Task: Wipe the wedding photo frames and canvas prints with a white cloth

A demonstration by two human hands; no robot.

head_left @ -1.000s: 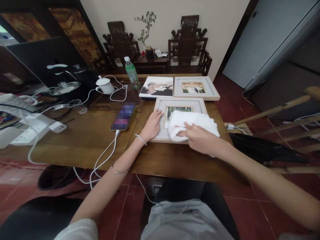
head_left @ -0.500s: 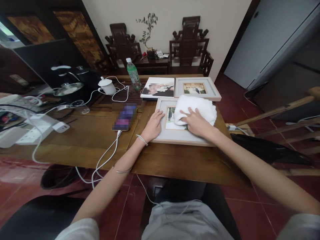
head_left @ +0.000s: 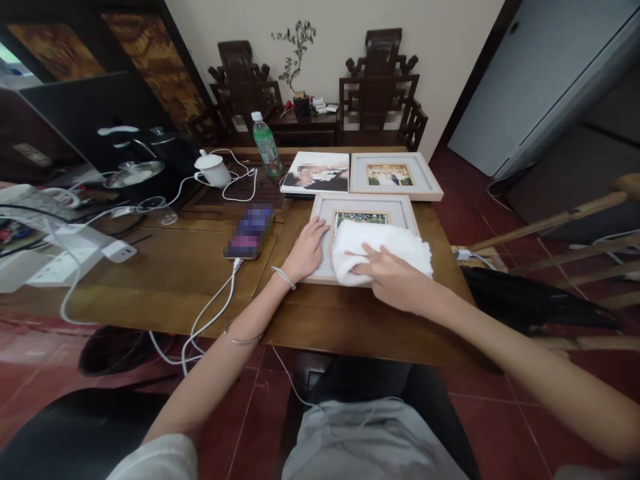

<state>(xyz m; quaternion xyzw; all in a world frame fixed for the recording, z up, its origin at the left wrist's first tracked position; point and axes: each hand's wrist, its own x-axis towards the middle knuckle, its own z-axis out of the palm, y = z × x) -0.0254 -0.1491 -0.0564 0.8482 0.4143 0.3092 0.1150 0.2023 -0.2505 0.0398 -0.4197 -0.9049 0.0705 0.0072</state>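
A light wooden picture frame [head_left: 363, 202] lies flat on the table before me, its small photo partly covered. On the frame's left edge rests my left hand [head_left: 309, 248], fingers stretched out and holding nothing. My right hand [head_left: 395, 277] grips a folded white towel [head_left: 383, 243] and presses it over the lower right part of the frame. Some of the right fingers are tucked into the towel's fold. Behind, a second picture frame [head_left: 430, 185] with a photo lies beside a white-covered photo panel [head_left: 320, 160].
On the wooden table [head_left: 200, 280] left of the frame are a phone [head_left: 250, 230] with a white cable, a green bottle [head_left: 267, 147], a lidded white cup [head_left: 213, 170], a pot [head_left: 135, 180] and a power strip [head_left: 75, 257]. Dark wooden chairs [head_left: 379, 80] stand behind.
My right hand has drawn the towel toward me and slightly left, baring the frame's upper part and covering its lower edge. My left hand stays on the left edge.
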